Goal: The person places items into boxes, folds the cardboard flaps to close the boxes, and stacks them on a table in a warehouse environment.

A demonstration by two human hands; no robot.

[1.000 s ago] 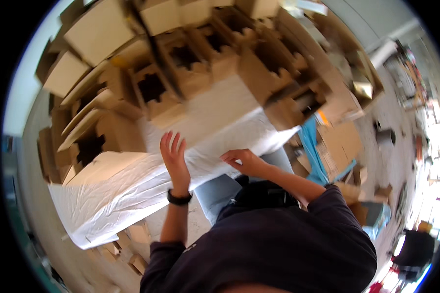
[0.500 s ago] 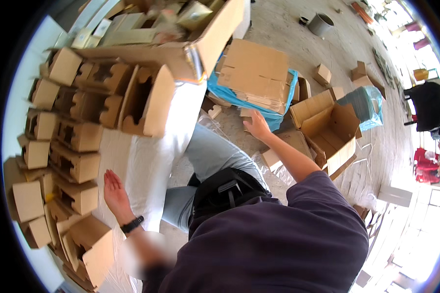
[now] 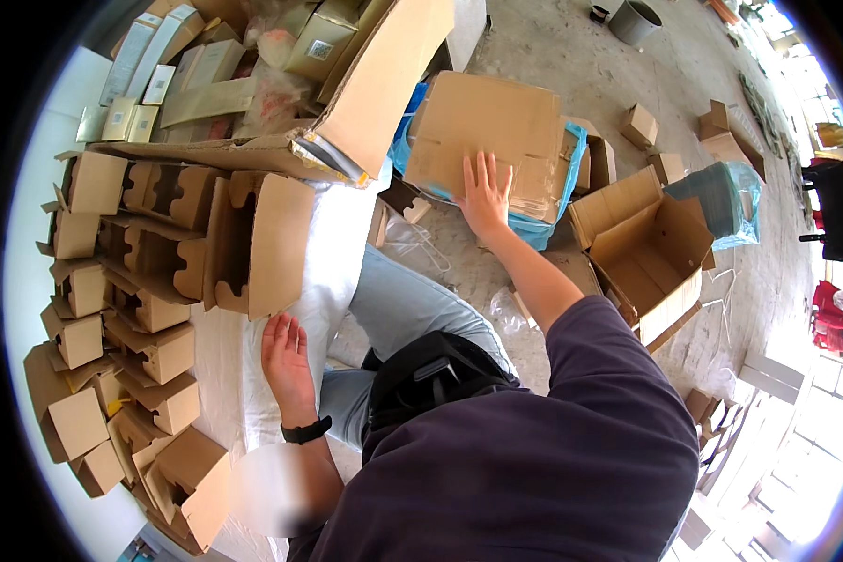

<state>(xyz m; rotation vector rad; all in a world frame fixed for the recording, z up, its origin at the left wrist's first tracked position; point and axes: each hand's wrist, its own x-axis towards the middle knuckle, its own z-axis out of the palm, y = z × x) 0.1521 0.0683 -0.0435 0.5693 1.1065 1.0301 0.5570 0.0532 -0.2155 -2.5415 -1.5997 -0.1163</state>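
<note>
My right hand (image 3: 484, 199) is spread on the near edge of a stack of flat cardboard sheets (image 3: 482, 122), which sits in torn blue plastic wrap (image 3: 531, 232). It seems to touch the top sheet without grasping it. My left hand (image 3: 288, 361), palm up and fingers extended, holds nothing. It hovers by the edge of the white-covered table (image 3: 220, 356), just below a standing open cardboard box (image 3: 276, 244). More folded boxes with notched flaps (image 3: 164, 267) stand in rows to the left of that hand.
A large carton (image 3: 384, 94) holding several small boxes stands at the far left. To the right on the floor are an open empty carton (image 3: 646, 248), a blue-wrapped bundle (image 3: 721, 201), small boxes (image 3: 640, 126) and a grey bucket (image 3: 635, 22).
My right hand has moved up onto the top of the cardboard stack from its near side. My left hand has shifted right, away from the box rows. The whole view has tilted slightly.
</note>
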